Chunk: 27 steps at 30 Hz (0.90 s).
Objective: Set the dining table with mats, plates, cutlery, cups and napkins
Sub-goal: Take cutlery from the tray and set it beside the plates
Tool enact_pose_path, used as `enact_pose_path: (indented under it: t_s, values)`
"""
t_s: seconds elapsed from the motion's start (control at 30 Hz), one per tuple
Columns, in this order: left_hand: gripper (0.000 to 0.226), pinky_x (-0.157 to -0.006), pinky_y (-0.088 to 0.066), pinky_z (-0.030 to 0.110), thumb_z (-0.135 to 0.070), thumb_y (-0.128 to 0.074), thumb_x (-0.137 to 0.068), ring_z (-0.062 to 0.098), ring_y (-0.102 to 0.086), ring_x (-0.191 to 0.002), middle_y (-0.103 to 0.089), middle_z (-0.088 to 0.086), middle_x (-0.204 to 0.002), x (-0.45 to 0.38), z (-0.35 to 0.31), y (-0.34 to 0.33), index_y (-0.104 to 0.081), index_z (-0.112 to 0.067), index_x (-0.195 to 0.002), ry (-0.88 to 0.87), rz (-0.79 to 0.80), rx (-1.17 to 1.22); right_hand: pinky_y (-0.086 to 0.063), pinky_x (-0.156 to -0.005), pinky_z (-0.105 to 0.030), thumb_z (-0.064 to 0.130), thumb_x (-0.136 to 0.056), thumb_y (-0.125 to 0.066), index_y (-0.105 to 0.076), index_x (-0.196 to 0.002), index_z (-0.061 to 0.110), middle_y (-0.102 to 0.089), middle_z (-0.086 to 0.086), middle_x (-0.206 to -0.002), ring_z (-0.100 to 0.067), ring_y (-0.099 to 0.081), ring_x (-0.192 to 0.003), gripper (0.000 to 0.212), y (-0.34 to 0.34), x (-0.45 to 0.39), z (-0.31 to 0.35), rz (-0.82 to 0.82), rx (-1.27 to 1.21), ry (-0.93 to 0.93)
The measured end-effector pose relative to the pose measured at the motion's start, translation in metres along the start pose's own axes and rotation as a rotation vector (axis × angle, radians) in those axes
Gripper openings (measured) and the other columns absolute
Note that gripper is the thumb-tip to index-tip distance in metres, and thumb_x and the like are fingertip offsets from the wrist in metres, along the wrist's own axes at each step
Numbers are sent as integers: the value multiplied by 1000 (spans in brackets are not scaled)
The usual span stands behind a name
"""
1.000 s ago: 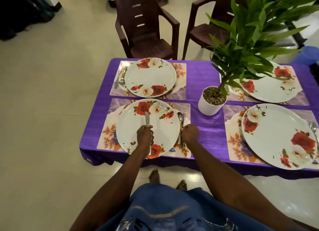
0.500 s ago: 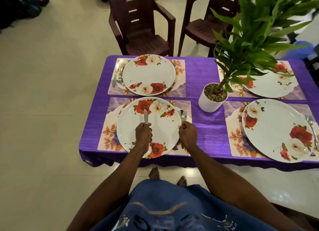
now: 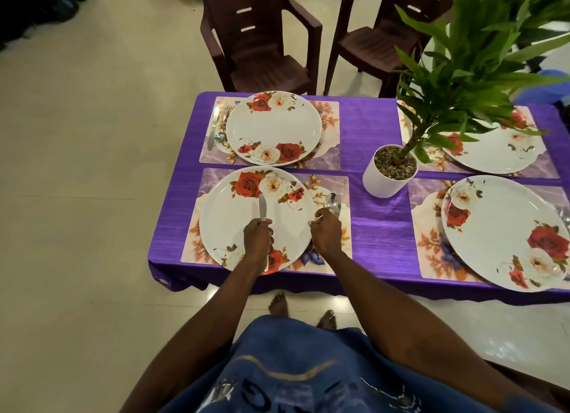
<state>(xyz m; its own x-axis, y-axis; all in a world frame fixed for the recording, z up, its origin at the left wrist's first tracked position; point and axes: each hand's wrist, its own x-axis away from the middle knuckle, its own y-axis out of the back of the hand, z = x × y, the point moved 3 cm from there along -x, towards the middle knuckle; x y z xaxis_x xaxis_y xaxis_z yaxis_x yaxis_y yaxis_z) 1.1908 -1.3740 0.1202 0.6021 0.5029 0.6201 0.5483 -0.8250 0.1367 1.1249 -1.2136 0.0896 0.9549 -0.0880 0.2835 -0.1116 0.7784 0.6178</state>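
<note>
Gripping a knife (image 3: 262,207) in a closed fist, the left hand (image 3: 257,238) holds it blade-forward over the near plate (image 3: 234,224), probably on its way to a spot beside the plate. Just to the right, the right hand (image 3: 326,234) has its fingers curled at the handle of a spoon (image 3: 333,202) lying on the mat (image 3: 342,227) beside the plate, seemingly straightening it; whether it truly pinches the handle I cannot tell. Beyond, a second plate (image 3: 274,129) sits on its own mat with cutlery (image 3: 216,129) on its left. A potted plant (image 3: 388,173) stands mid-table as a centrepiece on the purple cloth (image 3: 370,135). No cups or napkins are visible, so I judge the setting only partly done.
</note>
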Motion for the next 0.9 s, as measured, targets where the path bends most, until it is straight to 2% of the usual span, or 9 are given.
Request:
enact_pose_path:
  t_s: [0.17, 0.33, 0.4, 0.5, 0.63, 0.73, 0.9]
  values:
    - [21, -45, -35, 21, -15, -45, -99, 11, -43, -56, -53, 4, -74, -1, 3, 1, -64, -11, -108, -8, -8, -20, -41, -74, -23, 14, -93, -63, -63, -113, 5, -68, -11, -109, -23, -64, -94, 22, 4, 3, 4, -17, -25, -8]
    - [18, -46, -39, 21, -17, -46, -99, 11, -45, -56, -55, 4, -75, 0, 4, -3, -63, -12, -105, -25, -16, -58, -42, -75, -26, 13, -98, -52, -63, -116, 3, -61, -14, -115, -28, -61, -101, 23, 33, 9, -10, -202, 77, -64]
    - [17, -47, -40, 21, -17, -47, -99, 12, -46, -57, -55, 4, -75, 1, 5, -6, -63, -12, -103, -22, -20, -76, -42, -75, -26, 12, -97, -54, -63, -121, 4, -56, -14, -119, -28, -59, -104, 27, 40, 9, -21, -184, 116, -69]
    - [18, -46, -39, 21, -16, -46, -99, 11, -45, -55, -56, 4, -73, 2, 7, -8, -63, -12, -103, -20, -7, -90, -49, -76, -30, 16, -97, -57, -64, -121, 7, -54, -13, -116, -28, -60, -99, 27, 41, 11, -26, -140, 191, 39]
    - [19, -43, -37, 20, -15, -45, -99, 11, -44, -53, -54, 4, -72, 4, 7, -7, -63, -12, -104, -19, 5, -82, -52, -87, -34, 19, -95, -60, -65, -122, 13, -56, -11, -118, -28, -59, -105, 28, 29, 13, -24, -62, 342, 141]
    - [20, -44, -36, 21, -14, -43, -99, 11, -43, -55, -53, 4, -73, 5, 6, -3, -63, -14, -103, -26, -4, -87, -43, -99, -37, 21, -97, -56, -63, -127, 17, -55, -9, -127, -27, -50, -118, 31, 23, 12, -27, -24, 459, 191]
    - [18, -45, -38, 21, -18, -47, -99, 12, -45, -57, -55, 6, -76, 5, 6, 4, -63, -13, -105, -33, -9, -85, -37, -103, -39, 20, -96, -58, -64, -126, 16, -56, -6, -131, -25, -47, -121, 31, 22, 13, -23, -8, 477, 244]
